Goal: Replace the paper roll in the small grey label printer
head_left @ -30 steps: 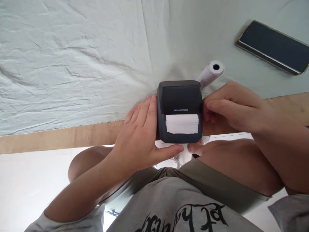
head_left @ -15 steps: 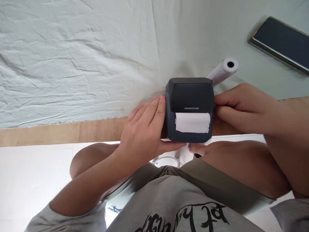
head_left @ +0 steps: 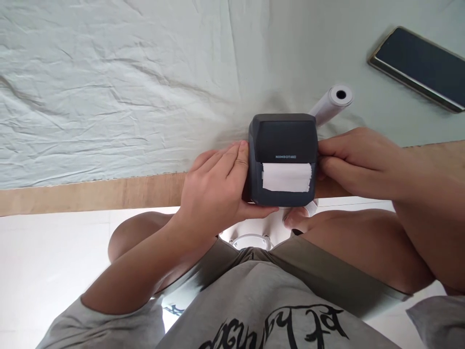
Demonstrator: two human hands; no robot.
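Observation:
A dark label printer (head_left: pixel 285 138) marked NIIMBOT is at the table's near edge, its front toward me. A strip of white paper (head_left: pixel 286 177) with a ragged right edge shows on its front. My left hand (head_left: pixel 218 186) grips the printer's left side, fingers along the side and thumb under the front edge. At the right side, my right hand (head_left: pixel 358 157) has thumb and forefinger pinched against the printer; what its fingertips hold there is hidden. Behind the printer's right rear corner stands a white paper roll (head_left: pixel 329 106) with a dark core hole.
A smartphone (head_left: pixel 423 68) with a dark screen lies at the upper right. Wrinkled pale cloth (head_left: pixel 127 92) covers the table, leaving a bare wooden strip (head_left: pixel 90 194) along the near edge. My legs and a pale floor (head_left: pixel 47 271) are below.
The printer appears slightly higher and farther left, and its front looks a little foreshortened. Both hands keep their places on it. The phone and roll also shift slightly left in view.

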